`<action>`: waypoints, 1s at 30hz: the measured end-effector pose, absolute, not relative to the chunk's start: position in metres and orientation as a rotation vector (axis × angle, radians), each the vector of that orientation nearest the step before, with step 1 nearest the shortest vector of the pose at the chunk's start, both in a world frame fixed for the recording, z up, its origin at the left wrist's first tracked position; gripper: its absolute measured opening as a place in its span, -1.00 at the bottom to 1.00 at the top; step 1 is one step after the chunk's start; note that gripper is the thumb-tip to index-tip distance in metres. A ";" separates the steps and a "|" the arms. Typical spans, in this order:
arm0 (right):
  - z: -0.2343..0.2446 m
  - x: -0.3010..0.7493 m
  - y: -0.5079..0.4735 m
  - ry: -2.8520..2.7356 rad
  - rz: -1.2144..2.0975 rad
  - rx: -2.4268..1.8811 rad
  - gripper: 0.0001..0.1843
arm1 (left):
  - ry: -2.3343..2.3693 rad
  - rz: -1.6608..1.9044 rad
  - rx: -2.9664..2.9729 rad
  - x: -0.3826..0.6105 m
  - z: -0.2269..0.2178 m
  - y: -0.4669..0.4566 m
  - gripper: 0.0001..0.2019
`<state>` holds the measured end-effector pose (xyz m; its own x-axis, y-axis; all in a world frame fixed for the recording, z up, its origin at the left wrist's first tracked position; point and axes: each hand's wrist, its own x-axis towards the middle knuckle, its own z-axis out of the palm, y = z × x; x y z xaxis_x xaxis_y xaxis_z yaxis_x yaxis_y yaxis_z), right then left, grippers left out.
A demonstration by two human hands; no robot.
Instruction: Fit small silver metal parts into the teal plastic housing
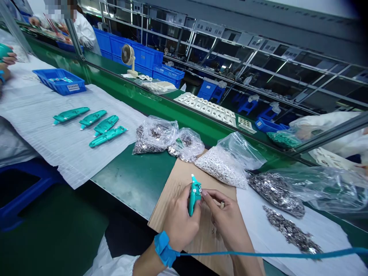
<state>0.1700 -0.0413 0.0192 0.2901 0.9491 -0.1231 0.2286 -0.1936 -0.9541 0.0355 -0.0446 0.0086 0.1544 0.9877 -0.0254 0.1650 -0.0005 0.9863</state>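
My left hand (182, 214) grips a slim teal plastic housing (192, 203) with a white tip, held upright above a sheet of brown cardboard (172, 191). Small white and metal parts show on the housing's open side. At that side, the thumb and forefinger of my right hand (225, 212) are pinched together; what lies between them is too small to name. A little beige piece (222, 204) also shows among the right fingers. A blue strap (165, 249) with a blue cord circles my left wrist.
Bags of small metal pieces (155, 134) and a bag of white pieces (221, 168) line the bench. Loose metal pieces (290, 230) lie on white paper at right. Several teal housings (99, 119) and a blue tray (61, 82) are left. A co-worker's hand (10, 58) holds something teal.
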 end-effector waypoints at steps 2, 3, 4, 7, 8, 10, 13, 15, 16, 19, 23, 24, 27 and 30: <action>0.019 0.171 -0.040 -1.152 1.023 -1.675 -0.60 | 1.214 0.990 1.408 0.035 0.009 -0.045 -0.70; 0.019 0.171 -0.039 -1.181 1.036 -1.690 -0.59 | 1.216 0.982 1.420 0.034 0.009 -0.045 -0.69; 0.019 0.171 -0.038 -1.206 1.035 -1.691 -0.58 | 1.220 0.976 1.431 0.034 0.009 -0.046 -0.68; 0.017 0.171 -0.036 -1.316 1.010 -1.686 -0.57 | 1.224 0.986 1.441 0.035 0.009 -0.046 -0.65; 0.016 0.172 -0.036 -1.361 0.988 -1.692 -0.56 | 1.216 0.995 1.436 0.035 0.009 -0.046 -0.65; 0.020 0.176 -0.037 -1.466 0.920 -1.724 -0.54 | 1.185 1.024 1.413 0.034 0.009 -0.045 -0.67; 0.045 0.182 -0.030 -1.643 0.720 -1.840 -0.47 | 1.159 1.088 1.329 0.025 0.008 -0.042 -0.63; 0.072 0.175 -0.012 -1.776 0.530 -1.898 -0.45 | 1.166 1.137 1.245 0.014 0.007 -0.038 -0.58; 0.086 0.167 0.003 -1.871 0.434 -1.890 -0.46 | 1.164 1.155 1.196 0.007 0.008 -0.036 -0.58; 0.113 0.118 0.060 -2.396 0.259 -1.722 -0.58 | 1.099 1.168 1.013 -0.013 0.010 -0.032 -0.58; 0.109 0.041 0.135 -2.589 0.257 -1.678 -0.73 | 1.091 1.119 0.748 -0.034 0.011 -0.031 -0.30; 0.104 0.026 0.148 -2.625 0.256 -1.696 -0.70 | 1.117 1.104 0.712 -0.038 0.010 -0.031 -0.25; 0.087 0.004 0.171 -2.732 0.229 -1.738 -0.65 | 1.167 1.098 0.760 -0.044 0.007 -0.031 -0.26; 0.078 0.003 0.176 -2.817 0.168 -1.721 -0.64 | 1.184 1.141 0.943 -0.038 0.007 -0.028 -0.40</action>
<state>0.0026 0.1759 0.0778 -0.4481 0.8733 -0.1912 0.8898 0.4563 -0.0014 -0.0377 -0.0281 0.0067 0.0070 0.9804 -0.1971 -0.1604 0.1957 0.9675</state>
